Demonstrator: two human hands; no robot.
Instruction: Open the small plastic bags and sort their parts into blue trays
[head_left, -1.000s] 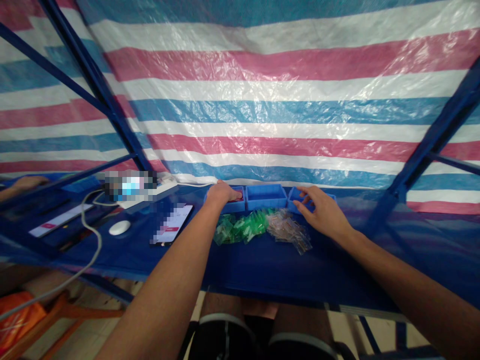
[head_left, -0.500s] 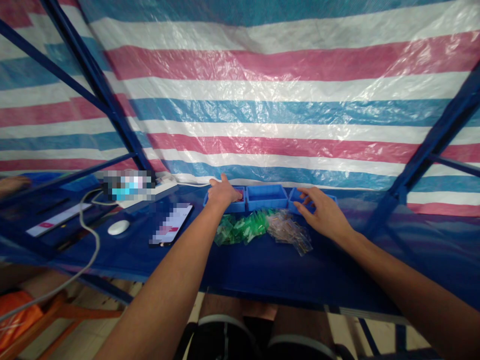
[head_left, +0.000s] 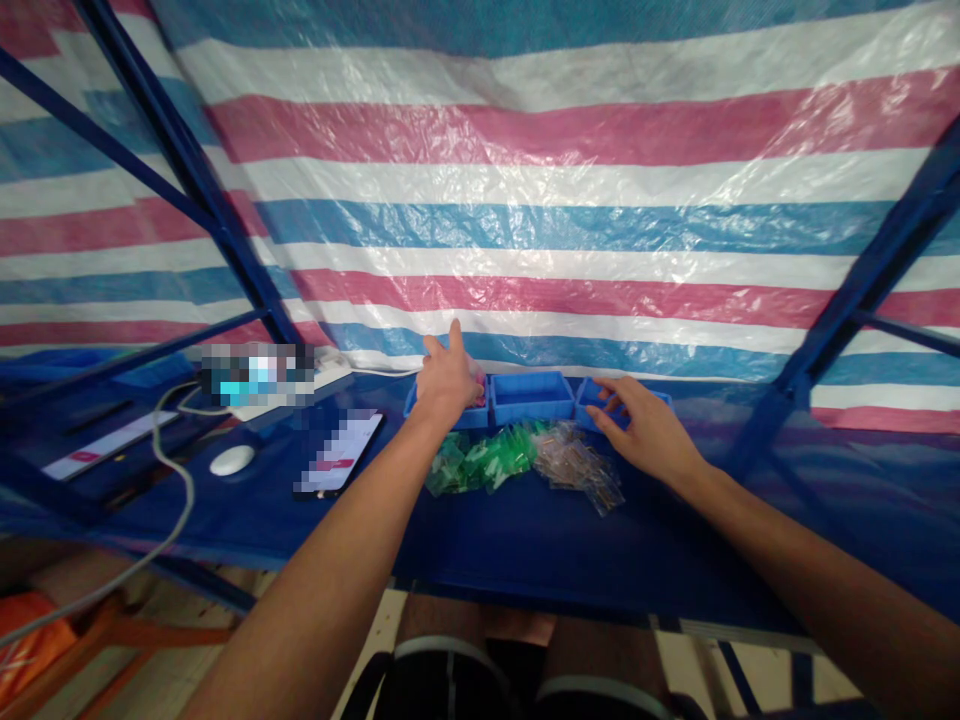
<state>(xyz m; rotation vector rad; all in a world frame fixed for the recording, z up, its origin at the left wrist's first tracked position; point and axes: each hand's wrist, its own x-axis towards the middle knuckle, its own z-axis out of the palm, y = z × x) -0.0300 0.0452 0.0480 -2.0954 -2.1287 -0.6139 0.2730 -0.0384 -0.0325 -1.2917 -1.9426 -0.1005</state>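
My left hand [head_left: 445,385] is over the left blue bin [head_left: 472,421]. Two of its fingers stick out, while the thumb side is closed on a small pink thing [head_left: 479,388], mostly hidden and too small to name. At the right blue bin [head_left: 660,398], my right hand [head_left: 643,425] reaches over the near rim, open, fingers curved and apart, with nothing visible in them. Between these two bins stands the middle blue bin [head_left: 532,408]. In front lie a pile of green plastic packets [head_left: 495,455] and a pile of clear packets with brownish contents [head_left: 576,462].
A phone [head_left: 340,455] and a white mouse [head_left: 232,460] lie left on the blue table [head_left: 525,545]. A white cable [head_left: 184,480] loops near a white power strip [head_left: 300,390]. Blue metal posts [head_left: 202,190] and a striped tarp [head_left: 525,230] stand behind.
My left hand has risen slightly, one finger now pointing higher, and more pink shows beside it. My right hand stays at the right bin. The view has shifted very slightly.
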